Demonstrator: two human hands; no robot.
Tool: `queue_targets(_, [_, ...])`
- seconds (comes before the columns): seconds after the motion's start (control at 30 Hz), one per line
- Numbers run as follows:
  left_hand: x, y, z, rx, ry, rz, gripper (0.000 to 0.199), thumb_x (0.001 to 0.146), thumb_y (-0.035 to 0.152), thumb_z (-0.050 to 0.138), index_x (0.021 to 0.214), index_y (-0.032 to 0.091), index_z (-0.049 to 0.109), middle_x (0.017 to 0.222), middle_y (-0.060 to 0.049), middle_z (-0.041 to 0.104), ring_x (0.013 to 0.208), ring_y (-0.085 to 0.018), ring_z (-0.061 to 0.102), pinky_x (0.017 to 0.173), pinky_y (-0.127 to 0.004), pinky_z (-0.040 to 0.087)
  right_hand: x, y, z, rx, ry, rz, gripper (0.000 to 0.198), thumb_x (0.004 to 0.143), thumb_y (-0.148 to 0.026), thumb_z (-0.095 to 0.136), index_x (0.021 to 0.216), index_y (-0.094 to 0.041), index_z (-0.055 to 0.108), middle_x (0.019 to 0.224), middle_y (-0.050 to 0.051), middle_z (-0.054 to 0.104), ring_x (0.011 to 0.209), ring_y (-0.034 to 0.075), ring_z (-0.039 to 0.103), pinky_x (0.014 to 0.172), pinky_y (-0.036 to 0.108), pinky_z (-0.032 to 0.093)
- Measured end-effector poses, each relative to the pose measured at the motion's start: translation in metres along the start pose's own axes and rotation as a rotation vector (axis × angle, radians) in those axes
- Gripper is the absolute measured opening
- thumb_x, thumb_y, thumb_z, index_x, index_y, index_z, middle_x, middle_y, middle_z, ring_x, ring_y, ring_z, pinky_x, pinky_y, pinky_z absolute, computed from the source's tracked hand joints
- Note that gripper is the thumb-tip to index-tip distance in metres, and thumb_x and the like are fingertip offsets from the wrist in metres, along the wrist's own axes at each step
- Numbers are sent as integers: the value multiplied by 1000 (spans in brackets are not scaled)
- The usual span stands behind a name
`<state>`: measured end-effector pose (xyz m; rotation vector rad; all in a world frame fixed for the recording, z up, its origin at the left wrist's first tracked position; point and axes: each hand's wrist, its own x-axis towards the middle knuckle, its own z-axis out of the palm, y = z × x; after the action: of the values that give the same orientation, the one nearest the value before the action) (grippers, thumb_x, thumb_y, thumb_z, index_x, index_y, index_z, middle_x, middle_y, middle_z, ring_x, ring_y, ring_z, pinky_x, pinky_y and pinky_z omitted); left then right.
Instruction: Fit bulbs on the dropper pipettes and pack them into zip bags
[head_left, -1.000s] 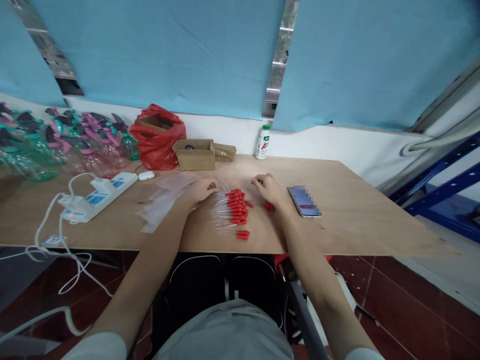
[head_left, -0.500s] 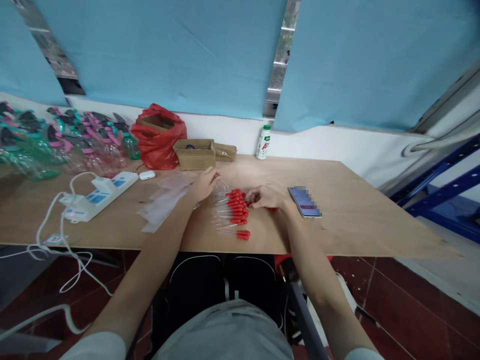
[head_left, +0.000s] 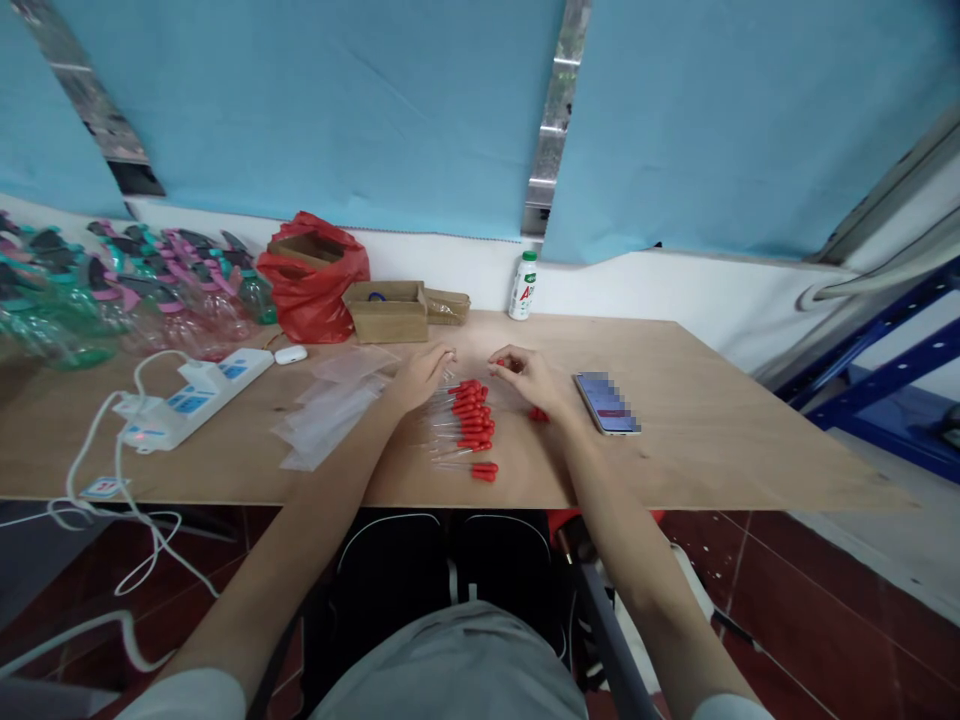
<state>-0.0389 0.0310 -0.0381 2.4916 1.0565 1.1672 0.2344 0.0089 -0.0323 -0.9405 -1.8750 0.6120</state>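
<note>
Above the pile of glass droppers with red rubber bulbs (head_left: 471, 425), my left hand (head_left: 420, 378) has its fingers pinched together. Whatever is at its fingertips is too small and clear to make out; a few clear glass tubes (head_left: 448, 376) lie just below. A small red rubber bulb (head_left: 500, 364) is pinched between the thumb and fingers of my right hand (head_left: 529, 378), a short gap to the right of the left. Loose red bulbs (head_left: 538, 414) lie beside my right wrist. The droppers lie roughly in a column, glass ends leftward.
Clear plastic bags (head_left: 330, 415) lie left of my left forearm. Behind stand a cardboard box (head_left: 386, 315), a red plastic bag (head_left: 311, 295) and a white bottle (head_left: 523, 288). A phone (head_left: 607, 404) lies at right; a power strip (head_left: 199, 400) and several spray bottles (head_left: 165, 290) are at left.
My right hand has lifted from beside the droppers, moving away from me, and now shows a red bulb in its fingers. My left hand has shifted slightly right, closer to it.
</note>
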Motion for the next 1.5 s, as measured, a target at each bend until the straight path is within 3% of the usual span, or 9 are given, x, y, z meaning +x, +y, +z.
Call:
queue_targets(0.1, [0, 10, 1, -27, -23, 34, 43, 114, 45, 33, 107, 21, 68, 99, -6, 73, 94, -22, 67, 90, -34, 48, 3, -5, 14, 148, 105, 24, 30, 85, -48, 83, 93, -20, 75, 74, -2, 66, 68, 15, 55, 66, 29, 44])
queue_targets(0.23, [0, 19, 2, -26, -44, 33, 44, 113, 47, 37, 105, 21, 72, 95, -5, 75, 88, -21, 68, 83, -32, 47, 5, -11, 30, 382, 149, 50, 37, 77, -49, 90, 94, -22, 71, 88, 2, 75, 78, 17, 67, 74, 30, 53])
queue_targets(0.4, [0, 23, 6, -39, -91, 26, 44, 113, 48, 37, 114, 23, 73, 103, -5, 79, 94, -23, 72, 87, -33, 48, 6, -17, 38, 520, 177, 67, 41, 77, -53, 90, 90, -23, 65, 78, -1, 74, 69, 16, 68, 70, 30, 55])
queue_targets(0.67, [-2, 24, 10, -18, -74, 33, 43, 114, 45, 35, 101, 22, 69, 84, -2, 69, 80, -20, 65, 78, -31, 42, 2, -20, 37, 470, 83, 63, 41, 80, -54, 89, 100, -22, 75, 90, 4, 80, 80, 19, 73, 79, 33, 59])
queue_targets(0.9, [-3, 28, 8, -58, -69, 9, 43, 114, 46, 33, 100, 22, 66, 85, -1, 68, 82, -19, 64, 81, -32, 43, 2, -16, 36, 264, 156, -22, 35, 86, -53, 83, 98, -21, 81, 99, 6, 82, 85, 20, 73, 80, 33, 57])
queue_targets(1.17, [-4, 30, 7, -71, -95, -2, 47, 114, 47, 32, 97, 21, 68, 87, -2, 71, 83, -20, 65, 82, -33, 45, 0, -22, 36, 316, 121, 19, 36, 83, -54, 86, 95, -21, 82, 95, 7, 83, 85, 23, 75, 85, 37, 60])
queue_targets(1.5, [-4, 25, 6, 18, -108, 43, 46, 112, 45, 40, 99, 21, 76, 80, -2, 71, 76, -20, 63, 78, -32, 44, -2, -17, 38, 285, 162, 22, 35, 81, -52, 88, 90, -19, 82, 89, 7, 82, 75, 19, 70, 75, 33, 55])
